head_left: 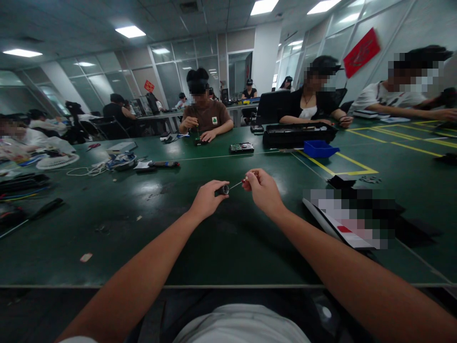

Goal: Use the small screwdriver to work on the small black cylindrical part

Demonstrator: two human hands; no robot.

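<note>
Left hand (207, 200) grasping short black cylinder (222, 190) between thumb and fingers, its round end turned right; right hand (264, 191) pinching red-handled tool (244, 181), thin shaft pointing left at the cylinder; cannot tell if tip touches it. Cylinder and tool both held above the middle of green tabletop (228, 252), hands near each other with a small gap; near table edge (185, 286) runs straight across under both forearms, hands well in from it.

Room on left: bare surface from left hand out to paper scrap (86, 257), near side, and long screwdriver (46, 209), far left side, well apart; far left, dark tool (164, 164) lies past the hands, also apart. Room on right tighter: pale box (339, 224) beside right forearm, its left edge slanting; blue tray (319, 149) farther right, by yellow tape (353, 172) corner. Far side ahead: circuit-board unit (242, 147), just left of long black casing (299, 137); person in brown shirt (214, 116) seated across, both hands at a small dark item.
</note>
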